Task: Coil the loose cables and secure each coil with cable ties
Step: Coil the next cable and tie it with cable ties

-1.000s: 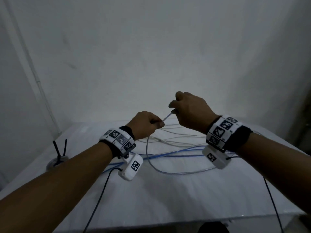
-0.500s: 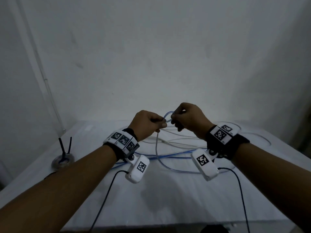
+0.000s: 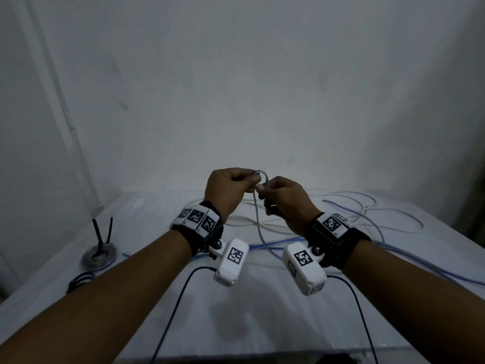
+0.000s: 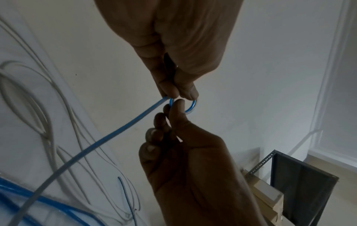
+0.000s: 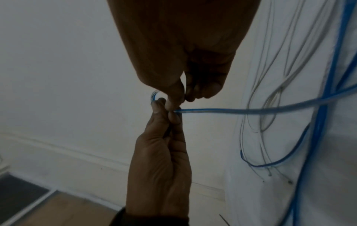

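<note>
Already pinched tight: both hands meet over a very small first loop of the blue cable.

Raised above the table [image 3: 262, 324], the left hand [image 3: 231, 187] nips the blue cable [image 3: 258, 227] between thumb and forefinger, other fingers curled in; the right hand [image 3: 284, 200] pinches the same small ring just beside it, fingertips [image 4: 176, 105] nearly touching the left's. From there the cable hangs down to the table and trails off right among loose white cables [image 3: 367, 214] lying farther back. Such a tight ring looks likely to kink or spring open if either pinch slackens. Pulling in more length could drag the trailing run through the white cables and snag. On the left, a tied coil [image 3: 99, 254] sits well apart.
</note>
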